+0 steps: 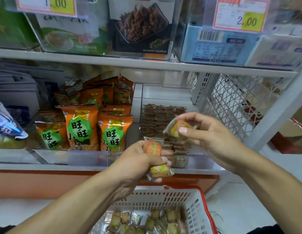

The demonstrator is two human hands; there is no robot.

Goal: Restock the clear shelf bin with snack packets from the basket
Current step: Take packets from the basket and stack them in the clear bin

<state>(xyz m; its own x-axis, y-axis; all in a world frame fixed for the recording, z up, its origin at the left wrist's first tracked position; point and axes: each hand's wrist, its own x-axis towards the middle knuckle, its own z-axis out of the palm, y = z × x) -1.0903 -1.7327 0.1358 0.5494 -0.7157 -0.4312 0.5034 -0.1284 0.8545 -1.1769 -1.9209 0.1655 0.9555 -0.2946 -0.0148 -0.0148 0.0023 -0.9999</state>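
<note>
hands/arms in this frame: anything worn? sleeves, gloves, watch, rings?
Both forearms are bare to the bottom edge of the frame: no sleeves in view. The left hand and right hand wear no gloves. No watch, band or ring shows on either wrist or on the visible fingers. Fingernails look short and unpainted. Dark fabric shows at the bottom corners; what it belongs to is unclear.

White metal shelving (147,65), perforated side panel (231,105), pale floor (239,208).

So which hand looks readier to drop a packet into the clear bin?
Probably the right hand: it pinches one packet directly above the bin. The left hand grips several packets lower, at the bin's front edge.
</note>
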